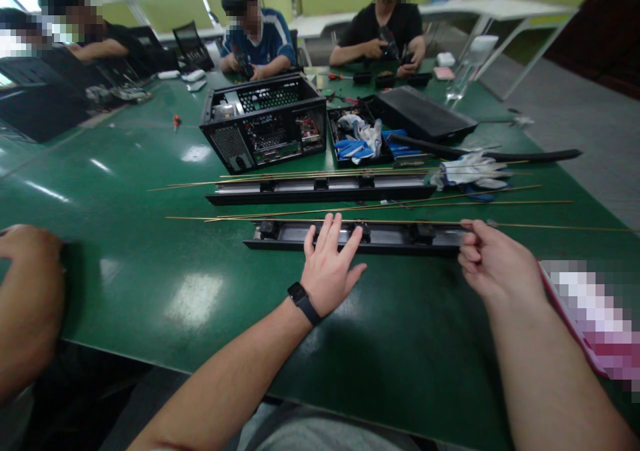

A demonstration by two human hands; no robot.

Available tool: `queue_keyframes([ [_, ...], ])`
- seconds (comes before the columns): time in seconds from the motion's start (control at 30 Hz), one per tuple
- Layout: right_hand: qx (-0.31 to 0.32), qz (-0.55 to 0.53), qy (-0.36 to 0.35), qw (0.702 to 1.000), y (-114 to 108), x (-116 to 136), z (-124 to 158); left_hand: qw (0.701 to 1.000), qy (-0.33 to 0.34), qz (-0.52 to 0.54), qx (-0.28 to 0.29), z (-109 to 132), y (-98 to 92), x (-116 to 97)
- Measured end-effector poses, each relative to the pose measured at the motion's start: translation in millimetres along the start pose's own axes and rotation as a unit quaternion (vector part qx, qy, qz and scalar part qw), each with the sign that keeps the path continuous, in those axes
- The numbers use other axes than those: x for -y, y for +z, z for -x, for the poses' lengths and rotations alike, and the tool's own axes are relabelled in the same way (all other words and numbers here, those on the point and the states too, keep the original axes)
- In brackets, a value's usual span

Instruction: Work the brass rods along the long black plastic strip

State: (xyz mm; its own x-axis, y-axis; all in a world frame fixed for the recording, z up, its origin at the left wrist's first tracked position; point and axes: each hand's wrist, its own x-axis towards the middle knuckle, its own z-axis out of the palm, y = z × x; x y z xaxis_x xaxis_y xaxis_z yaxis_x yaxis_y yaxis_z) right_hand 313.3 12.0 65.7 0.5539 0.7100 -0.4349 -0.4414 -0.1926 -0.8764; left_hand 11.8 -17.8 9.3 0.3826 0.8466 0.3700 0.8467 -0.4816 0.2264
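Note:
My left hand (pixel 330 264), a dark watch on its wrist, has its fingers spread over the middle of the nearer long black channel (pixel 300 244). Thin brass-coloured rods (pixel 530 225) run along and past this channel. At its right end my right hand (pixel 490 254) pinches one rod between thumb and forefinger, the other fingers curled. Dark blocks (pixel 423 232) sit inside the channel. Behind it lies a second, similar channel (pixel 320 193), with more rods (pixel 200 184) along its back edge.
An open black computer case (pixel 265 127) stands behind the channels. Right of it are a tray with gloves (pixel 363 137), a black panel (pixel 425 114), a black tube (pixel 530 155) and another glove (pixel 473 171). A person's arm (pixel 30 304) rests at left; people work opposite.

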Motion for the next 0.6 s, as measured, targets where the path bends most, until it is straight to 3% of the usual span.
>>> queue_keyframes([
  [0.6, 0.021, 0.009, 0.009, 1.000, -4.8, 0.7, -7.6, 1.000, -0.004, 0.000, -0.003, -0.1, 2.3, 0.1],
])
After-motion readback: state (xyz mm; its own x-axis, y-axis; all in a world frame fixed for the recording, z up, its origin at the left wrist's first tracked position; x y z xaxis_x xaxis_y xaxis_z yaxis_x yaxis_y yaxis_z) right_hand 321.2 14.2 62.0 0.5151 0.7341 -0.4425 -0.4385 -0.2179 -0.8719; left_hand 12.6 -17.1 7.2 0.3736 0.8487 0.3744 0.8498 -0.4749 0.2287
